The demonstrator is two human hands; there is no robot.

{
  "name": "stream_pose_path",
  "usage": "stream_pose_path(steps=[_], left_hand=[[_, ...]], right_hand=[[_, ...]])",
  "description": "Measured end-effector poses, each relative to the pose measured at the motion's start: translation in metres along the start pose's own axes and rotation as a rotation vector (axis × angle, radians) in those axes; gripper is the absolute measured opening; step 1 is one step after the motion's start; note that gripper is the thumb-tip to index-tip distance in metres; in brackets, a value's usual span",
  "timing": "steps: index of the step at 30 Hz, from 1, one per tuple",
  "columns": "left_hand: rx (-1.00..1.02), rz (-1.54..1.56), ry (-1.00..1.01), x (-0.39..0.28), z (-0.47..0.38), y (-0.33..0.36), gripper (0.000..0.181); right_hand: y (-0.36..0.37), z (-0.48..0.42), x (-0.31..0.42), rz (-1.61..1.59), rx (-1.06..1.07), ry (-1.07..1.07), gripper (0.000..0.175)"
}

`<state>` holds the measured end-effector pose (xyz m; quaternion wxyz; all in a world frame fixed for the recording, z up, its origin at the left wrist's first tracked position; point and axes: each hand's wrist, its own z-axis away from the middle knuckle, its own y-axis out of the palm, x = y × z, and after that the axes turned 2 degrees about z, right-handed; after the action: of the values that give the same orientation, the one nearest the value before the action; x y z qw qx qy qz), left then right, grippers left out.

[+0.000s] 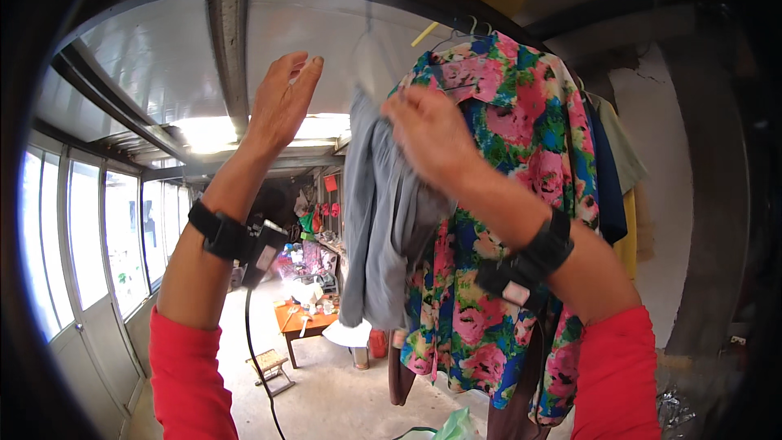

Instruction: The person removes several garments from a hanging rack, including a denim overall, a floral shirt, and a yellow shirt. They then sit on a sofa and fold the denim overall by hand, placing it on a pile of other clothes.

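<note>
My left hand (284,98) is raised at the upper left, fingers apart, with nothing in it. My right hand (431,131) is at the top of a grey garment (372,214), close to a thin wire hanger that looks blurred; whether the fingers grip the cloth or the wire cannot be told. Just right of the grey garment hangs a floral shirt (537,153) in pink, blue and green, on a hanger. It is partly behind my right forearm. Dark brown cloth (400,379) shows below and behind them.
More garments, among them a navy one (605,177) and a pale green one (623,146), hang at the right. Beyond stand an orange-topped table (308,324) and a small folding stool (269,366). A green plastic bag (458,425) lies low in front.
</note>
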<state>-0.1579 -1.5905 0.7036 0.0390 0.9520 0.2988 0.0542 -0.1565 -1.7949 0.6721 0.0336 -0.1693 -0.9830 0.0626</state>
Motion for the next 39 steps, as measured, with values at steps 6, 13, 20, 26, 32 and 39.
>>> stream_pose_path(steps=[6, 13, 20, 26, 32, 39], left_hand=[[0.262, 0.376, -0.426, 0.02, -0.01, 0.059, 0.046], [0.083, 0.304, -0.461, 0.052, 0.046, 0.08, 0.035], [-0.017, 0.363, -0.427, 0.033, 0.038, 0.06, 0.037], [-0.072, 0.356, -0.373, 0.012, 0.028, 0.051, 0.028], [-0.169, 0.3, -0.239, 0.013, 0.024, 0.054, 0.034], [-0.245, 0.453, -0.051, 0.016, 0.005, 0.081, 0.037]], right_hand=[[0.003, 0.102, -0.004, -0.068, 0.269, 0.093, 0.024], [-0.091, 0.008, -0.012, 0.949, 0.359, -0.488, 0.035], [-0.172, -0.099, -0.032, 1.195, -0.13, 0.137, 0.036], [-0.159, -0.104, -0.045, 1.098, 0.234, 0.132, 0.024], [-0.135, -0.079, -0.036, 0.888, -0.231, 0.247, 0.029], [-0.104, 0.01, -0.018, 0.821, -0.064, 0.07, 0.022]])
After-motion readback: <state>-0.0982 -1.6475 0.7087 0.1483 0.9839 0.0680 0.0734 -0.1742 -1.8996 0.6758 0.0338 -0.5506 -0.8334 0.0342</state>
